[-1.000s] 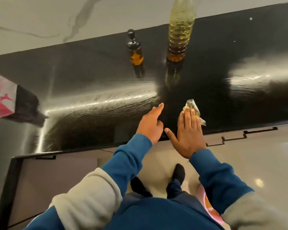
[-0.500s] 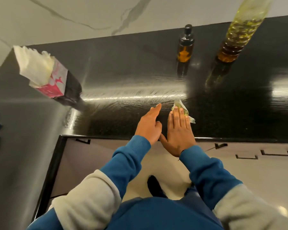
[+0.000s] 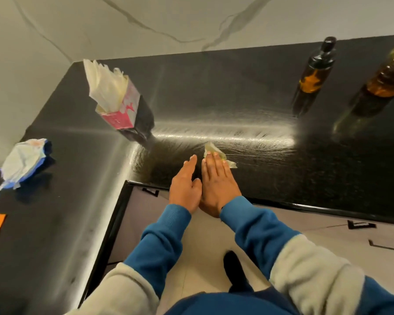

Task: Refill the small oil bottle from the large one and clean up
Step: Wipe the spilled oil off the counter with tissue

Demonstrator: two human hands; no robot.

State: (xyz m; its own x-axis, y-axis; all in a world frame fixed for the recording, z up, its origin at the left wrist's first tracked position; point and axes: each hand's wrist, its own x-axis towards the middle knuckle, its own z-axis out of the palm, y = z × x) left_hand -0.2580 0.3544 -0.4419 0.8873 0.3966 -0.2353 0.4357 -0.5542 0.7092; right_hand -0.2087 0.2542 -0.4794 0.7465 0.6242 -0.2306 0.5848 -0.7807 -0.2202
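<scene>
Head view: I press my flat right hand [image 3: 217, 183] on the tissue [image 3: 210, 149], left hand [image 3: 185, 187] open, wiping the counter [image 3: 214, 105] with overlapping strokes.

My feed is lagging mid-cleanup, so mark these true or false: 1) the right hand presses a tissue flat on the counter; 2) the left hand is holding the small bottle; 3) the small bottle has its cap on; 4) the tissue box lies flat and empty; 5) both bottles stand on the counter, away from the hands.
1) True: the right hand presses the tissue on the counter with straight fingers.
2) False: the left hand is open beside the right hand and holds nothing.
3) True: the small bottle wears a black cap.
4) False: the tissue box stands upright with tissues sticking out.
5) True: the small bottle and the large bottle stand at the back right.
</scene>
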